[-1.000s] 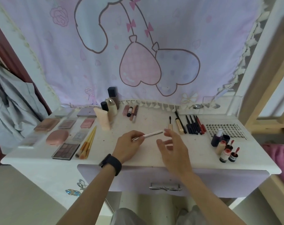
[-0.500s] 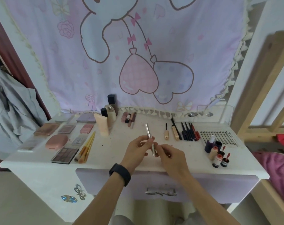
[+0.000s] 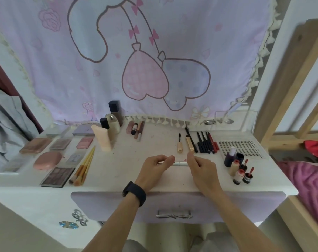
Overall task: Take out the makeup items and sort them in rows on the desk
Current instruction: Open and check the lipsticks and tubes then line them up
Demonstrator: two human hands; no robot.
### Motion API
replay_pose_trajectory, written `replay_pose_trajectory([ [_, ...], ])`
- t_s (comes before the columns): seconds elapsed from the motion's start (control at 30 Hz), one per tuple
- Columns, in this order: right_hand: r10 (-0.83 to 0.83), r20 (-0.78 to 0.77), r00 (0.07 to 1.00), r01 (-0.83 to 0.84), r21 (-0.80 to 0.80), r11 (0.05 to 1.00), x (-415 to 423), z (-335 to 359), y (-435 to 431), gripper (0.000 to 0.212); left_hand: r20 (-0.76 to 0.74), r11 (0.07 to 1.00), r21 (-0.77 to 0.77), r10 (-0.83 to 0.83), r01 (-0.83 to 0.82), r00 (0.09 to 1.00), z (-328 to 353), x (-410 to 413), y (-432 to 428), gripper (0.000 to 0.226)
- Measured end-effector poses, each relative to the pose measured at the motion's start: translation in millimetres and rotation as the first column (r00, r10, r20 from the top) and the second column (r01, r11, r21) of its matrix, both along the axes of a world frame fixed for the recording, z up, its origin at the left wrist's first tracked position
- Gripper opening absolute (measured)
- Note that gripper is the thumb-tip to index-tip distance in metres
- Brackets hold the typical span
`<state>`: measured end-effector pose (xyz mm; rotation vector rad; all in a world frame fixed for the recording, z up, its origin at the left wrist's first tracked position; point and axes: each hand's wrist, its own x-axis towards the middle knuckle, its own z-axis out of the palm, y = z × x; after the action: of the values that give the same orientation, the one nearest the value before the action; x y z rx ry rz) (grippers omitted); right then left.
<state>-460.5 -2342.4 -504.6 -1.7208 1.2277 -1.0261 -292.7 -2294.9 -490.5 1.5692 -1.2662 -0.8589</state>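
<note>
A thin silver makeup pen (image 3: 180, 163) lies level between my two hands above the white desk (image 3: 129, 171). My left hand (image 3: 154, 170) pinches its left end and my right hand (image 3: 201, 170) pinches its right end. Behind the hands lie a gold mascara wand (image 3: 180, 143), a gold tube (image 3: 190, 143) and a row of black and red pencils (image 3: 206, 142). On the left are palettes (image 3: 57, 176), a pink compact (image 3: 48, 160) and orange brushes (image 3: 84, 163). Small bottles (image 3: 236, 167) stand at the right.
Tall bottles and a beige tube (image 3: 103, 139) stand at the back, with lip glosses (image 3: 137, 130) beside them. A lash tray (image 3: 245, 147) lies at the right rear. The shut drawer (image 3: 174, 214) is below the desk edge. A wooden bed frame (image 3: 285, 99) stands on the right.
The pen went from my left hand alone, to upright between both hands, to level with each hand pinching one end. The camera has moved closer to the desk.
</note>
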Motion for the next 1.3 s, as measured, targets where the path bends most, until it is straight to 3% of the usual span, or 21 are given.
replay_pose_trajectory([
  [0.27, -0.01, 0.033, 0.999, 0.01, -0.024, 1.0, -5, -2, 2, 0.051, -0.137, 0.999, -0.038, -0.006, 0.0, 0.991, 0, 0, 7, 0.019],
  [0.47, 0.085, 0.118, 0.989, -0.091, 0.042, 0.995, -13, 1, 0, 0.003, -0.188, 0.996, -0.067, 0.052, -0.066, 0.981, -4, 0, 10, 0.018],
  [0.57, 0.107, 0.26, 0.96, -0.145, 0.133, 0.98, -15, 7, 0, 0.027, -0.197, 0.994, -0.079, 0.056, -0.073, 0.979, -5, -1, 10, 0.017],
  [0.63, 0.085, 0.256, 0.963, -0.138, 0.199, 0.97, -14, 13, 0, 0.035, -0.196, 0.995, -0.085, 0.041, -0.059, 0.98, -4, 0, 10, 0.016],
  [0.77, 0.072, 0.177, 0.982, -0.108, 0.201, 0.974, -14, 11, -1, 0.034, -0.21, 0.994, -0.096, 0.027, -0.048, 0.977, -6, 1, 10, 0.016],
  [0.87, 0.118, 0.22, 0.968, -0.155, 0.158, 0.975, -17, 8, -1, 0.009, -0.222, 0.993, -0.103, 0.033, -0.057, 0.975, -7, 2, 9, 0.015],
  [1.0, 0.159, 0.246, 0.956, -0.212, 0.206, 0.955, -15, 13, -1, 0.029, -0.211, 0.991, -0.113, 0.04, -0.065, 0.977, -7, 3, 9, 0.015],
  [1.13, 0.102, 0.223, 0.969, -0.154, 0.232, 0.961, -13, 13, 0, 0.032, -0.221, 0.993, -0.106, 0.036, -0.06, 0.975, -8, 4, 9, 0.014],
  [1.23, 0.148, 0.236, 0.96, -0.194, 0.186, 0.963, -16, 9, -1, 0.015, -0.21, 0.992, -0.104, 0.044, -0.067, 0.977, -9, 4, 9, 0.013],
  [1.3, 0.19, 0.252, 0.949, -0.239, 0.182, 0.954, -17, 10, -2, 0.031, -0.211, 0.991, -0.108, 0.052, -0.077, 0.976, -9, 3, 9, 0.014],
])
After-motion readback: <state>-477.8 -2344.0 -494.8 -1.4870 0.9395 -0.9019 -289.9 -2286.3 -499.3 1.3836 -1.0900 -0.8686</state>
